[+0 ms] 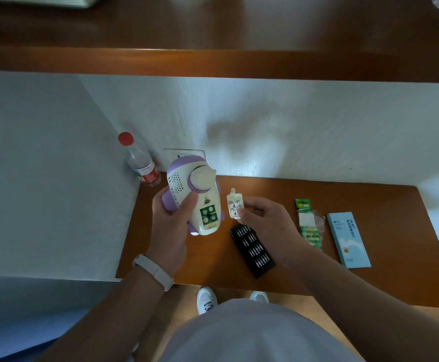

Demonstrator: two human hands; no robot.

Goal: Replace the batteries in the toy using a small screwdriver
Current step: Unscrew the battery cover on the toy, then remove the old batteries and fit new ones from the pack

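Already the battery cover [235, 206] was off the toy [187, 189]: your right hand [268, 220] pinched it between thumb and fingers [249, 202], just right of the toy, above the bench [369, 205]. Your left hand [171, 218] gripped the toy near the bench's left end, thumb curled across it, its open compartment facing you with four cells [209, 215] seated. So the unscrewing looked done; whether those cells were old or new I could not tell. Refitting and screwing down the cover remained. The pack of batteries [309, 226] lay right of the bit tray [252, 250].
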